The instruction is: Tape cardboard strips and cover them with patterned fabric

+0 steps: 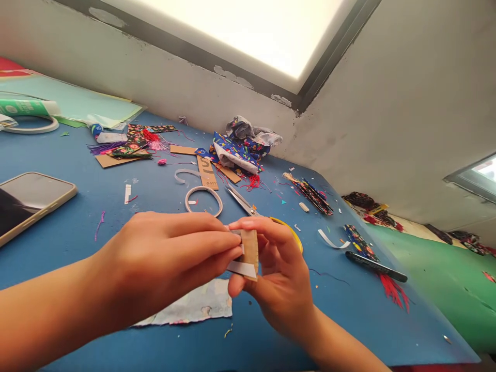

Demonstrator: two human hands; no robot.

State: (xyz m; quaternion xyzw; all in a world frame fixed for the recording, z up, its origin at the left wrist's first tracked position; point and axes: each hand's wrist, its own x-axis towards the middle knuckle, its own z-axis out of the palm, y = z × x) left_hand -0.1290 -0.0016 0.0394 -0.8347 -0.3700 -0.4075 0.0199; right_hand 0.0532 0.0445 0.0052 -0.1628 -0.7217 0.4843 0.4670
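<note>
Both my hands meet over the blue table (58, 227). My right hand (281, 279) pinches a small strip of brown cardboard (250, 250) upright between thumb and fingers. My left hand (170, 258) is closed, its fingertips pressed against the strip's left face, where a white strip of tape or backing paper (241, 267) shows. Under my hands lies a pale piece of printed fabric (194, 307).
Scissors (242, 200) with yellow handles lie just behind my hands, beside white tape loops (203, 199). A phone (27, 201) rests at the left. Cardboard pieces, patterned fabric scraps (236, 150), tassels and a black pen (375, 266) are scattered about. The table edge runs at the right.
</note>
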